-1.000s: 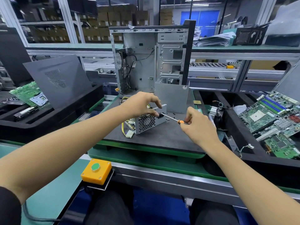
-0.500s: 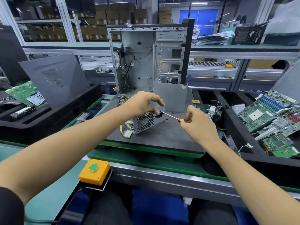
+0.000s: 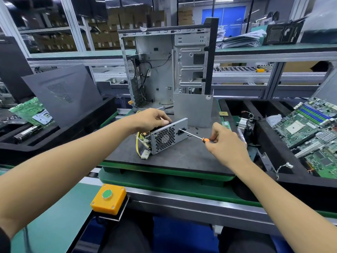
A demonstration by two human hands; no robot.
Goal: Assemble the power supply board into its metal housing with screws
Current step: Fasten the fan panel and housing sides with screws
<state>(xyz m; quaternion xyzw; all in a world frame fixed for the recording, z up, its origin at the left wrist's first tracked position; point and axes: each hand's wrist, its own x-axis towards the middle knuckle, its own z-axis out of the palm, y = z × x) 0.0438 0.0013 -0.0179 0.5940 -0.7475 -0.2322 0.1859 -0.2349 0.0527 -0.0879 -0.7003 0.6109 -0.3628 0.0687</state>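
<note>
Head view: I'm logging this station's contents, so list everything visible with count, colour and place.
power supply housing: one, silver, on the grey mat.
screwdriver: one, orange collar, tip at the housing's end face.
loose screws: several, dark, on the mat.
computer case: one, silver, open, behind.
button box: one, yellow, green button, front edge.
motherboards: several, green, right tray.
left hand: steadies the housing's top.
right hand: grips the screwdriver.

Single head-worn wide-angle view, facing forward and down from close above the near edge of the work pallet [image 3: 182, 157]; both forearms enter from the bottom corners; shelving behind bows with lens distortion.
</note>
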